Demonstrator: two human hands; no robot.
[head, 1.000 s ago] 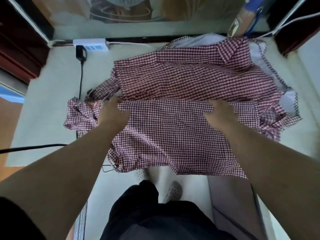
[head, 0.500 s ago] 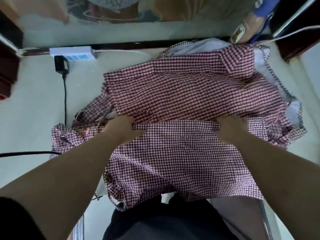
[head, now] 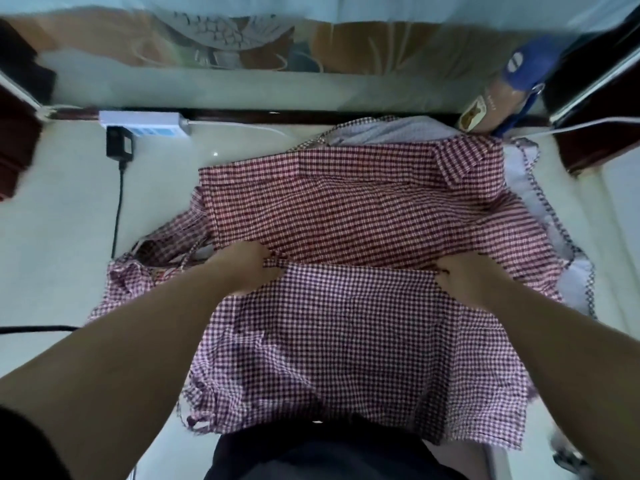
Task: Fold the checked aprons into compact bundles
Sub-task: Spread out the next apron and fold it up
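Checked apron (head: 346, 341) draped off table edge, hands gripping its fold

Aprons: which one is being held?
The nearest apron, with the finer check: left grip and right grip hold its far edge. The bolder-checked apron lies spread behind it.

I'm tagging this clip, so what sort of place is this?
Probably a home or small workroom: checked aprons spread on a pale table, with a power strip at its far edge.
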